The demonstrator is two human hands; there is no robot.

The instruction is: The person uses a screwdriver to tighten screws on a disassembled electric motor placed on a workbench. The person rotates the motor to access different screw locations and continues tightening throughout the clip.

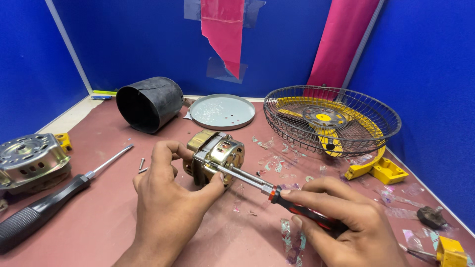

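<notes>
Motor [216, 155], a small one in a gold-coloured metal housing, is seen lying on its side near the middle of the reddish-brown table [99, 217]. It is gripped by the left hand [166, 200], whose fingers are curled over the top of the housing while the thumb is pressed against its near face. A screwdriver [277, 194] with a red and black handle is held in the right hand [346, 220]; the fingers are closed together round the handle, and the metal shaft is pointed left and slightly away, its tip set against the face of the motor beside the left thumb.

A second screwdriver [44, 205], longer and with a black handle, is laid on the table to the left, well apart from both hands. Two loose screws [142, 165] are seen just left of the left hand. A silver motor cover [30, 159] is placed at the left edge. A dark cylinder [148, 104] lies on its side at the far left, and a round grey plate [222, 111] is set just right of it. A wire fan guard [331, 120] with yellow blades is rested at the far right, with a yellow bracket [378, 169] just beside it. Scraps of clear plastic film [292, 242] are scattered over the right half of the table
</notes>
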